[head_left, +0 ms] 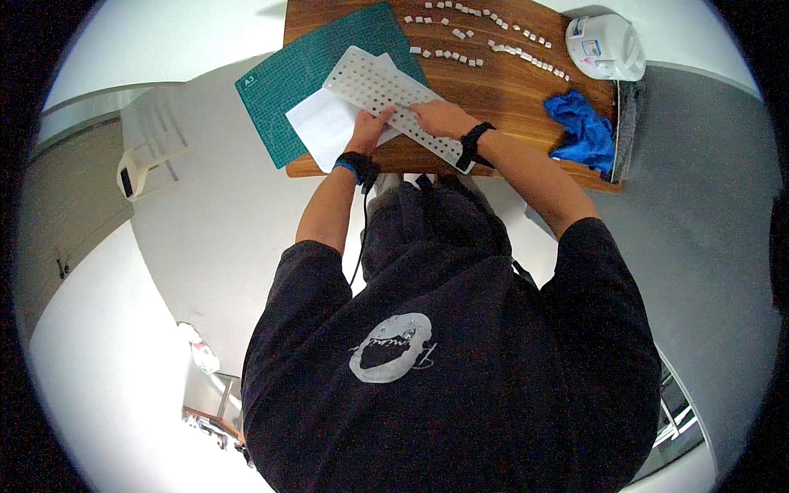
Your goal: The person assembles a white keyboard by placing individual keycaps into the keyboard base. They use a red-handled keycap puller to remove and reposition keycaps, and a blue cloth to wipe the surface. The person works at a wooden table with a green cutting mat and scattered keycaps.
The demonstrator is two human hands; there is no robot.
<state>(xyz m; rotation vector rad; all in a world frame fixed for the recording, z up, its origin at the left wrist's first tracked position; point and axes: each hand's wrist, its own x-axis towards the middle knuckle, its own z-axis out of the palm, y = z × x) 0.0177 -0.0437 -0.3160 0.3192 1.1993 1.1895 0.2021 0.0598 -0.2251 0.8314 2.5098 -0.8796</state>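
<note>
A long white keyboard (374,82) with its keycaps off, showing rows of dark dots, lies slantwise across the near part of the table. My left hand (370,130) grips its near long edge, thumb on top and the other fingers mostly hidden beneath. Over the keyboard's middle, my right hand (444,120) is closed, its fingertips touching the top face; anything between them is too small to make out. Under the keyboard are white paper (316,123) and a green cutting mat (283,86). Loose white keycaps (448,55) sit in several rows farther back.
The wooden table (509,99) also bears a crumpled blue cloth (582,131) and a white plastic jug (604,48) at its right side. A pale chair (136,177) stands off to the left. A dark cable (362,234) hangs from my left wristband.
</note>
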